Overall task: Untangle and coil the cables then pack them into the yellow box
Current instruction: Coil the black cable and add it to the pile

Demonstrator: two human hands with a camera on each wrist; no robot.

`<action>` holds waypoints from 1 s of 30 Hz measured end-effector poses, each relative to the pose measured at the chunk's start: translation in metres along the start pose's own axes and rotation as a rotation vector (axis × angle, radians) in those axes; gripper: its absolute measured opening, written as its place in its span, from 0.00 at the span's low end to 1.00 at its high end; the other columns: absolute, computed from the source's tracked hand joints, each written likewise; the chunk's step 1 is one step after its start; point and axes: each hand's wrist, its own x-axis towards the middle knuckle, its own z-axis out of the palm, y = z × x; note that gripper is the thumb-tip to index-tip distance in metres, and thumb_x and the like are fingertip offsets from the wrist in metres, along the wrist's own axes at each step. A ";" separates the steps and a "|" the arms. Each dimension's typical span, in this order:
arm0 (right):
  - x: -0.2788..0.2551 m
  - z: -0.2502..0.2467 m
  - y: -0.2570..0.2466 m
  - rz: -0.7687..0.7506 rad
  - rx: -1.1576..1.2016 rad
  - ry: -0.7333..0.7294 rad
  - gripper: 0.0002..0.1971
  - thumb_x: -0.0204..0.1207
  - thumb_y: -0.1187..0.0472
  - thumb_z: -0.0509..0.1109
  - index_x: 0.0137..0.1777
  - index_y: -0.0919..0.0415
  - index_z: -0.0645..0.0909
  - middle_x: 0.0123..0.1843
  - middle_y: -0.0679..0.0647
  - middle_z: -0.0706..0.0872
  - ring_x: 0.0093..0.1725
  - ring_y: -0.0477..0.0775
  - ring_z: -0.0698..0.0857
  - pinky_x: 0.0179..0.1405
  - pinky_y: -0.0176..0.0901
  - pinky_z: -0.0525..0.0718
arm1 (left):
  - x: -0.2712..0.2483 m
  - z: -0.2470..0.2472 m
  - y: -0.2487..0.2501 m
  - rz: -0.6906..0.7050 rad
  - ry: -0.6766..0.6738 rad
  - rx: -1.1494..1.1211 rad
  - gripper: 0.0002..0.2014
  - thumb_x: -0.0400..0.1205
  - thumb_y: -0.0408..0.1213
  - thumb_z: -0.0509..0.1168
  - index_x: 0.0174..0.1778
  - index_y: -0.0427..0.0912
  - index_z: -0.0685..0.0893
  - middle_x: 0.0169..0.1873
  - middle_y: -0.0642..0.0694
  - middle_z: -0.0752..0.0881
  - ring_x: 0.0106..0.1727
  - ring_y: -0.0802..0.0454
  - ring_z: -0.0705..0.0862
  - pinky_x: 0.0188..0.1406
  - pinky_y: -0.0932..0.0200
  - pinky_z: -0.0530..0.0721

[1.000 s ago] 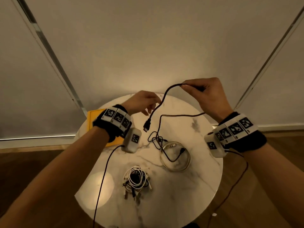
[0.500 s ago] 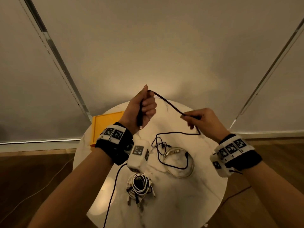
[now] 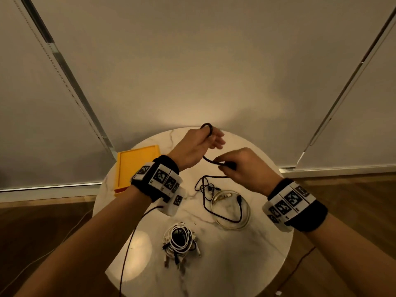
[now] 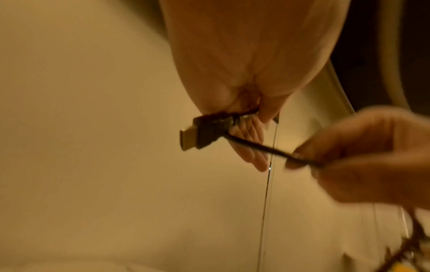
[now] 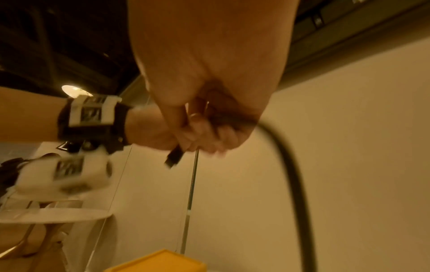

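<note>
L hand (image 3: 194,146) raised over the far edge of the round marble table (image 3: 252,254), fingers curled round the plug end of the black cable (image 3: 211,160). A small loop of the cable sticks up above the knuckles. In the L wrist view the flat metal plug (image 4: 196,135) juts out below the fingers (image 4: 250,145), cable wound once at its base.

R hand (image 3: 244,168) just beside the L, a bit nearer the person, thumb and forefinger pinching the same black cable; the other fingers are curled in. A short span of cable runs taut between the two hands. From the R hand the cable drops to the table centre, ending in a loose tangle (image 3: 205,187) that crosses a pale coiled cable (image 3: 231,209) lying flat toward the R side of the table.

Yellow box (image 3: 137,166) sits at the far-L edge of the table, open side up, well apart from the cables; can't tell if anything lies in it. Its corner also shows at the bottom of the R wrist view (image 5: 160,261).

Bundle of white and black cables (image 3: 179,240) lies near the front-centre of the table, plugs splayed toward the near edge.

Both wrists carry black bands with marker tags (image 3: 159,176); thin lead hangs from the L one.
</note>
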 end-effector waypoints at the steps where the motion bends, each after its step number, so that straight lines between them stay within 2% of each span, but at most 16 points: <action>1: 0.003 -0.007 -0.001 -0.008 -0.056 0.044 0.09 0.76 0.60 0.72 0.53 0.56 0.89 0.41 0.52 0.92 0.38 0.53 0.87 0.40 0.49 0.84 | -0.001 -0.003 -0.003 -0.011 -0.048 0.102 0.12 0.89 0.30 0.52 0.59 0.30 0.79 0.46 0.43 0.88 0.46 0.51 0.89 0.47 0.59 0.84; 2: 0.006 -0.013 -0.001 -0.007 -0.103 0.071 0.08 0.75 0.58 0.72 0.53 0.54 0.89 0.43 0.51 0.92 0.40 0.54 0.88 0.41 0.51 0.84 | -0.003 -0.007 -0.003 -0.038 -0.090 0.162 0.12 0.89 0.32 0.52 0.57 0.32 0.80 0.42 0.45 0.89 0.42 0.53 0.89 0.43 0.60 0.83; 5: 0.014 -0.032 0.002 0.037 -0.163 0.080 0.08 0.75 0.54 0.74 0.52 0.52 0.89 0.43 0.49 0.91 0.41 0.52 0.87 0.42 0.53 0.85 | -0.008 -0.013 0.003 -0.157 -0.225 0.174 0.14 0.89 0.38 0.53 0.51 0.34 0.81 0.33 0.44 0.89 0.29 0.46 0.85 0.32 0.49 0.83; 8: 0.022 -0.051 0.000 0.096 -0.027 0.126 0.07 0.71 0.55 0.79 0.48 0.54 0.90 0.37 0.48 0.89 0.34 0.44 0.83 0.39 0.45 0.83 | -0.014 -0.013 0.020 -0.225 -0.374 -0.006 0.18 0.90 0.40 0.51 0.52 0.32 0.83 0.25 0.45 0.82 0.22 0.49 0.76 0.27 0.57 0.77; 11: 0.031 -0.068 -0.008 0.128 0.159 0.213 0.05 0.68 0.61 0.80 0.43 0.57 0.90 0.30 0.48 0.86 0.27 0.41 0.80 0.32 0.30 0.76 | -0.016 -0.014 0.036 -0.152 -0.466 -0.241 0.19 0.89 0.44 0.51 0.50 0.36 0.84 0.19 0.47 0.75 0.19 0.54 0.69 0.20 0.60 0.67; 13: 0.038 -0.075 -0.008 0.155 0.243 0.330 0.02 0.69 0.65 0.78 0.41 0.59 0.90 0.26 0.49 0.82 0.24 0.42 0.76 0.29 0.29 0.73 | -0.016 -0.012 0.046 -0.116 -0.501 -0.394 0.19 0.87 0.45 0.52 0.48 0.39 0.85 0.16 0.49 0.72 0.16 0.56 0.65 0.17 0.59 0.60; 15: 0.047 -0.074 -0.005 0.194 0.279 0.401 0.03 0.70 0.68 0.76 0.40 0.60 0.89 0.23 0.49 0.79 0.23 0.42 0.73 0.27 0.30 0.71 | -0.015 -0.007 0.054 -0.089 -0.510 -0.558 0.20 0.87 0.45 0.50 0.46 0.40 0.86 0.14 0.50 0.71 0.14 0.57 0.63 0.16 0.60 0.59; 18: 0.052 -0.061 -0.010 0.172 0.308 0.321 0.04 0.69 0.68 0.73 0.39 0.58 0.86 0.26 0.45 0.82 0.24 0.42 0.80 0.27 0.32 0.76 | -0.013 0.000 0.066 -0.022 -0.494 -0.772 0.20 0.88 0.45 0.49 0.53 0.37 0.85 0.13 0.55 0.69 0.12 0.60 0.62 0.15 0.64 0.59; 20: 0.050 -0.045 -0.015 0.155 0.310 0.274 0.06 0.71 0.69 0.68 0.40 0.58 0.84 0.32 0.48 0.86 0.32 0.41 0.85 0.34 0.35 0.82 | -0.015 0.004 0.070 0.064 -0.498 -0.875 0.20 0.88 0.47 0.52 0.61 0.38 0.83 0.14 0.56 0.67 0.13 0.62 0.63 0.16 0.62 0.57; 22: 0.051 -0.027 -0.017 0.161 0.297 0.252 0.08 0.79 0.68 0.63 0.45 0.63 0.84 0.38 0.55 0.88 0.41 0.44 0.87 0.47 0.40 0.85 | -0.018 0.008 0.072 0.115 -0.465 -0.936 0.21 0.88 0.45 0.51 0.68 0.39 0.81 0.14 0.55 0.67 0.14 0.62 0.64 0.17 0.63 0.59; 23: 0.052 -0.019 -0.019 0.177 0.233 0.250 0.11 0.84 0.62 0.60 0.47 0.62 0.84 0.38 0.54 0.88 0.44 0.49 0.88 0.53 0.47 0.85 | -0.018 0.008 0.073 0.105 -0.417 -0.963 0.21 0.88 0.43 0.50 0.71 0.36 0.77 0.15 0.55 0.69 0.14 0.62 0.66 0.18 0.65 0.62; 24: 0.054 -0.009 -0.016 0.186 0.191 0.245 0.13 0.85 0.56 0.58 0.46 0.58 0.83 0.36 0.51 0.87 0.43 0.52 0.88 0.52 0.49 0.85 | -0.019 0.006 0.074 0.085 -0.358 -0.995 0.22 0.88 0.41 0.49 0.74 0.33 0.73 0.16 0.55 0.73 0.15 0.61 0.68 0.18 0.67 0.66; 25: 0.053 -0.004 -0.016 0.211 0.177 0.190 0.11 0.84 0.55 0.60 0.43 0.55 0.80 0.34 0.48 0.86 0.39 0.51 0.88 0.45 0.45 0.83 | -0.018 0.003 0.075 0.072 -0.295 -1.023 0.23 0.88 0.41 0.48 0.75 0.32 0.71 0.17 0.53 0.76 0.16 0.60 0.71 0.18 0.68 0.70; 27: 0.046 0.003 -0.018 0.248 0.217 0.084 0.07 0.79 0.63 0.66 0.40 0.52 0.76 0.27 0.47 0.80 0.26 0.43 0.80 0.32 0.35 0.74 | -0.017 -0.005 0.077 0.063 -0.149 -0.987 0.24 0.88 0.42 0.50 0.77 0.34 0.69 0.23 0.50 0.83 0.21 0.57 0.79 0.24 0.65 0.78; 28: 0.043 0.006 -0.019 0.258 0.266 0.049 0.08 0.77 0.67 0.66 0.41 0.52 0.77 0.24 0.48 0.77 0.22 0.43 0.75 0.28 0.32 0.71 | -0.016 -0.008 0.078 0.054 -0.069 -0.916 0.24 0.88 0.43 0.51 0.79 0.35 0.67 0.27 0.50 0.86 0.26 0.56 0.83 0.30 0.63 0.81; 30: 0.035 0.003 -0.027 0.225 0.315 0.056 0.09 0.76 0.71 0.63 0.45 0.56 0.80 0.26 0.49 0.78 0.23 0.43 0.74 0.27 0.33 0.69 | -0.015 -0.009 0.080 0.047 0.042 -0.734 0.25 0.88 0.41 0.51 0.82 0.39 0.61 0.36 0.47 0.91 0.36 0.52 0.89 0.44 0.61 0.85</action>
